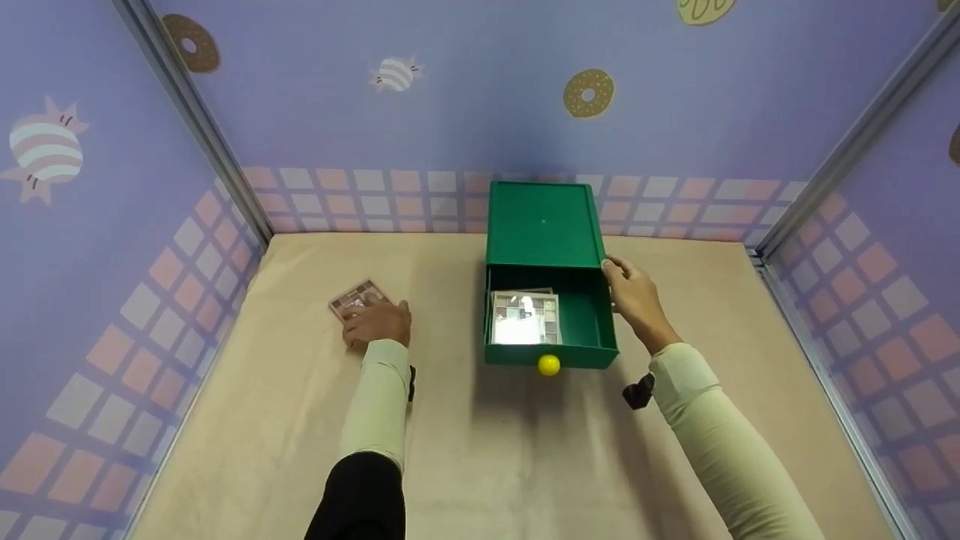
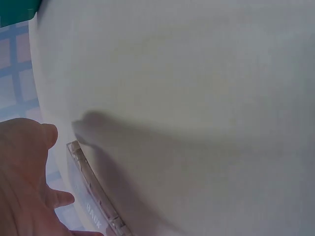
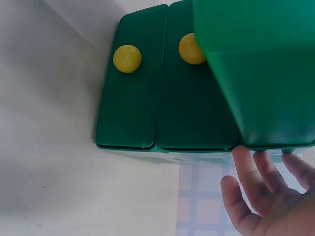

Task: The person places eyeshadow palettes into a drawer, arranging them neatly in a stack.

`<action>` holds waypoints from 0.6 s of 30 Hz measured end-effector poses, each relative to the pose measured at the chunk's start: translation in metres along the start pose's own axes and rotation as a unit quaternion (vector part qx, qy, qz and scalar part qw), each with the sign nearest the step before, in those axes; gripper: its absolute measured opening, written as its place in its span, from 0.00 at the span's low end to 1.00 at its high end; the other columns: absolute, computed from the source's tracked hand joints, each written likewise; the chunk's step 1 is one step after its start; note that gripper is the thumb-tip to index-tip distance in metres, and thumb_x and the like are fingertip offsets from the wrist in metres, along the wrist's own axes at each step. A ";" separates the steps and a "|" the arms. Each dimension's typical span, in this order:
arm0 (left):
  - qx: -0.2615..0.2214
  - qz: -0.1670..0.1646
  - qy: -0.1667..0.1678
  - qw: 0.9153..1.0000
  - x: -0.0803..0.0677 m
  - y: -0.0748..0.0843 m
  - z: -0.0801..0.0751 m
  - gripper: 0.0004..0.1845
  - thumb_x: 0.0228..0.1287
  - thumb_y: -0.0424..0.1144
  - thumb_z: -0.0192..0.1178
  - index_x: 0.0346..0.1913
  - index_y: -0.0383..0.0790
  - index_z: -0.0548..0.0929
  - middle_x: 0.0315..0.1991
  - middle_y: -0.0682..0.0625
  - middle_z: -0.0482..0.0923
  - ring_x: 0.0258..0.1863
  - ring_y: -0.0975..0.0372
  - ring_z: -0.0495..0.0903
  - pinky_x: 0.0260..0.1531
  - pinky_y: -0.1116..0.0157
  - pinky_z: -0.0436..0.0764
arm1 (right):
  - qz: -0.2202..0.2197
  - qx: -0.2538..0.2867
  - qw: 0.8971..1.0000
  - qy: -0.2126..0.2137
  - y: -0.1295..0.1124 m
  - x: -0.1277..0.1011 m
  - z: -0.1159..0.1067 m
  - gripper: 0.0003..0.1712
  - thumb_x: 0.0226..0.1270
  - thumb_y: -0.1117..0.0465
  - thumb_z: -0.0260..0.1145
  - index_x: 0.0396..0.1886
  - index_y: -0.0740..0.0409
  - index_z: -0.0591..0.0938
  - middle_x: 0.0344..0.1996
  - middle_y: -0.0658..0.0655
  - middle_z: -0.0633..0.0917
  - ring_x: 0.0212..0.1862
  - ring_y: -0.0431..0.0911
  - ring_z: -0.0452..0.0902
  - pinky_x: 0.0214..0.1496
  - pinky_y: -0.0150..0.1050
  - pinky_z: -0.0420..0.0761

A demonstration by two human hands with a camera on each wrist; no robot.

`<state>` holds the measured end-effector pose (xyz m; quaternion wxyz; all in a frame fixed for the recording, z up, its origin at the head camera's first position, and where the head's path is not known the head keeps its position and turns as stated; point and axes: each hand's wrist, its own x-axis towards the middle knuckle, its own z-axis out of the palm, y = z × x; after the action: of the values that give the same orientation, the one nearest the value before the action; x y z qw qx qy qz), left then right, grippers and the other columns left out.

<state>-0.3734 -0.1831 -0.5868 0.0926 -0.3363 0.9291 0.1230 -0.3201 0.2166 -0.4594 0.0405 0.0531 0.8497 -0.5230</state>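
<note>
On the left, an eyeshadow palette (image 1: 361, 298) with a grid of brown and pink squares lies on the cloth. My left hand (image 1: 377, 324) reaches over its near right part, thumb standing apart; in the left wrist view the fingers spread beside the palette's edge (image 2: 98, 191). A green drawer unit (image 1: 546, 225) stands right of centre, its top drawer (image 1: 585, 315) pulled out. Inside that drawer, on its left side, palettes (image 1: 555, 319) lie stacked, the upper one glaring with light. At the unit's right front edge rests my right hand (image 1: 636, 300), fingertips touching its side.
A yellow ball knob (image 1: 549, 365) juts from the open drawer's front. Two lower drawers with yellow knobs (image 3: 127, 59) are closed. Patterned purple wall panels (image 1: 480, 97) in metal frames border the cloth-covered table (image 1: 465, 465) on the back and both sides.
</note>
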 end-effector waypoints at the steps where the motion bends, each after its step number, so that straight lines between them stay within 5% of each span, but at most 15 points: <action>1: 0.001 -0.002 0.001 1.000 0.001 -0.001 0.000 0.47 0.74 0.70 0.41 0.83 0.44 0.45 0.75 0.16 0.46 0.63 0.22 0.67 0.58 0.34 0.73 | 0.001 0.001 1.000 -0.002 0.000 0.000 0.001 0.37 0.79 0.35 0.45 0.79 0.48 0.65 0.70 0.65 0.75 0.59 0.60 0.79 0.60 0.55 0.81; 18: -0.001 0.002 0.045 0.999 0.008 0.000 0.003 0.39 0.74 0.64 0.48 0.73 0.37 0.62 0.70 0.19 0.57 0.59 0.29 0.71 0.53 0.38 0.75 | 0.000 0.005 1.000 0.001 -0.001 0.002 -0.001 0.37 0.79 0.36 0.46 0.79 0.49 0.65 0.70 0.64 0.75 0.61 0.61 0.80 0.62 0.57 0.81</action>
<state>-0.3794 -0.1868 -0.5917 0.0503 -0.3402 0.9326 0.1094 -0.3218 0.2175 -0.4585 0.0393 0.0542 0.8473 -0.5268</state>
